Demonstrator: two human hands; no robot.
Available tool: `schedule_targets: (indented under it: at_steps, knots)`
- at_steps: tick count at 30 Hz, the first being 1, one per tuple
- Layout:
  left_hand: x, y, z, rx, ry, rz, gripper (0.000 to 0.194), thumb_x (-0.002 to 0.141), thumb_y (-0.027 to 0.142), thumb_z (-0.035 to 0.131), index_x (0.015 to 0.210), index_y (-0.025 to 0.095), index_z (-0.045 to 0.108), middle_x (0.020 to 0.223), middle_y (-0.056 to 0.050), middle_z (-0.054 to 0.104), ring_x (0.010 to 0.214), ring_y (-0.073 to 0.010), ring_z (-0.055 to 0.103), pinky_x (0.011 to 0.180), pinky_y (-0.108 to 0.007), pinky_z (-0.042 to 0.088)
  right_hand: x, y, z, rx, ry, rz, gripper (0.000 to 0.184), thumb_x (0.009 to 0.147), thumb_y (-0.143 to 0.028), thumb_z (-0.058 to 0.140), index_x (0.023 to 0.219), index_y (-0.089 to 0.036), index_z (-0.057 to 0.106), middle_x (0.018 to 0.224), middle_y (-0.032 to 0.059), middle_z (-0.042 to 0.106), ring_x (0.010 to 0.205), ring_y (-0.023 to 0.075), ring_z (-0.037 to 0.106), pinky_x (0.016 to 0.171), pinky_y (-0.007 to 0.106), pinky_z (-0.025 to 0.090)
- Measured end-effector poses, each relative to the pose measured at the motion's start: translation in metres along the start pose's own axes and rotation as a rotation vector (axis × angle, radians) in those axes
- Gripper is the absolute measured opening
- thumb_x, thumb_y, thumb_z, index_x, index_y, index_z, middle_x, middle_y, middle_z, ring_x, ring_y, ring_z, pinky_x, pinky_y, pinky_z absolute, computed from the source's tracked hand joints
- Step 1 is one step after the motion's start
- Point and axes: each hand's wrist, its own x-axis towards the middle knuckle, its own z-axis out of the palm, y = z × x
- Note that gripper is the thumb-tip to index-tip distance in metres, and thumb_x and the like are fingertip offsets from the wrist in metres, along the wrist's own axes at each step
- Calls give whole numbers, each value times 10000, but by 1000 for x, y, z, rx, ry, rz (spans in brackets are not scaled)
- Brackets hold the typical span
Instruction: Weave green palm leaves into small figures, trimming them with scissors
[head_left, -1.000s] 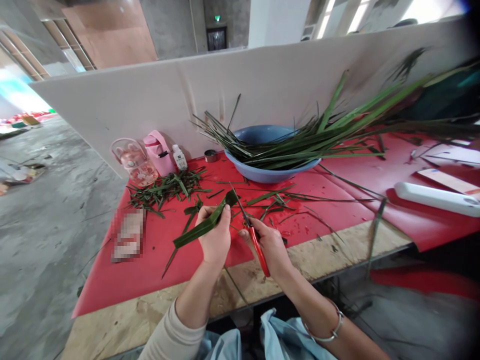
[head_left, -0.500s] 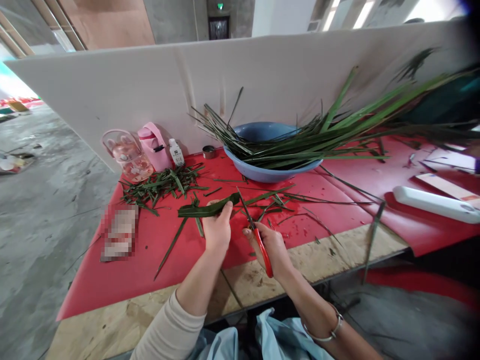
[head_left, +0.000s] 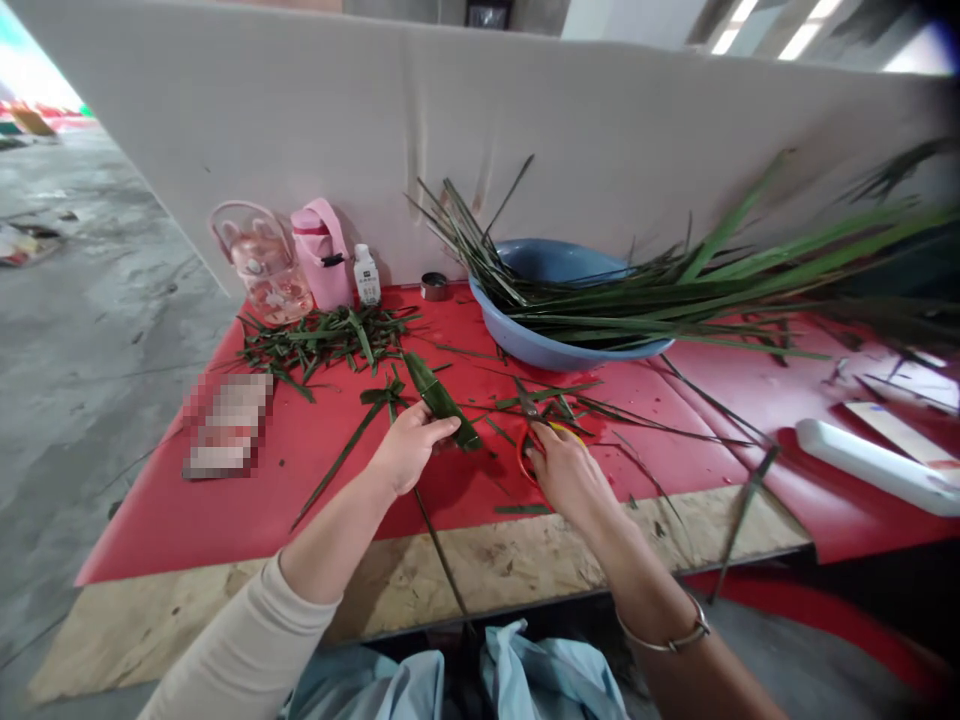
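My left hand (head_left: pixel 405 448) pinches a short, folded strip of green leaf (head_left: pixel 429 384) between thumb and fingers, with the strip slanting over the red cloth. To its right, my right hand (head_left: pixel 571 476) is closed on the handles of a pair of scissors (head_left: pixel 528 405), low at the tabletop. The blades point away from me, and the red and yellow handles are partly hidden by the fingers. A knotted leaf piece (head_left: pixel 384 396) with a long tail lies left of my left hand. Cut leaf scraps (head_left: pixel 559 408) lie around the scissors.
A blue basin (head_left: pixel 499 325) holds long green leaves (head_left: pixel 600 305) that jut out rightward. At the back left stand two pink bottles (head_left: pixel 324 262), a small white bottle (head_left: pixel 367 277) and a heap of leaf bits (head_left: pixel 330 342). A white panel (head_left: pixel 315 120) stands behind. A long white object (head_left: pixel 870 465) lies right.
My right hand has lowered the scissors to the tabletop, away from the leaf strip. My left hand has turned the strip from roughly level to slanting. The view has shifted downward.
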Motion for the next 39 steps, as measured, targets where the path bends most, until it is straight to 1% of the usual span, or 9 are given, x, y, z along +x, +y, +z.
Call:
schedule_targets:
  at_steps: [8,11,13,16,20,22,27,31,39]
  knots:
    - [1,-6,-19,212,-108,56,372,628,278,715,937,152,550,698,-5,626,567,-110,578,496,-212,436,9,-6,-12,-113,-68,-95,301,842,-172,411,1101,-144,561,897,114,663,773,222,619,634,296,415]
    - [5,-12,-23,196,-73,71,331,632,281,713,891,141,563,666,3,614,532,-90,558,447,-182,410,10,-7,-19,-72,119,-105,242,863,-262,429,953,-197,644,869,74,684,737,216,621,657,317,430]
    - [7,-14,-25,151,-55,61,320,632,285,714,878,148,561,624,25,586,500,-76,537,406,-162,383,10,-15,-25,40,220,-232,245,861,-279,457,1026,-222,628,893,51,689,795,202,617,776,343,431]
    - [8,-17,-27,97,-43,12,326,629,290,717,886,163,560,604,46,555,479,-66,522,368,-143,356,15,-33,-24,245,84,-555,378,843,-202,496,1220,-229,503,971,42,673,906,173,597,910,357,383]
    - [9,-20,-28,56,-31,7,308,631,282,719,873,160,573,586,52,551,462,-51,505,404,-144,383,29,-53,-9,465,-54,-826,194,832,-184,528,979,-235,645,849,22,680,792,142,609,762,296,445]
    - [11,-20,-30,8,-6,30,311,623,274,725,872,159,578,620,40,579,511,-58,532,474,-160,425,35,-56,-4,543,-54,-800,146,833,-191,529,887,-221,661,812,22,680,760,136,609,732,279,454]
    - [13,-16,-33,72,184,191,279,622,289,718,817,161,566,588,58,530,509,-58,498,506,-179,427,48,-42,-13,685,-122,-440,363,791,-257,578,1147,-216,516,876,15,663,706,122,597,685,244,470]
    - [11,-15,-34,306,275,264,221,653,311,685,715,154,542,558,59,487,468,-53,434,449,-174,371,51,-39,-13,626,-60,-204,219,811,-369,526,804,-171,622,611,-8,594,527,104,519,512,211,410]
    - [7,-19,-32,351,238,266,233,662,341,670,719,150,550,629,18,571,568,-95,529,543,-208,436,30,-65,13,700,-143,-120,195,786,-358,534,800,-188,628,598,-16,593,489,100,501,472,204,383]
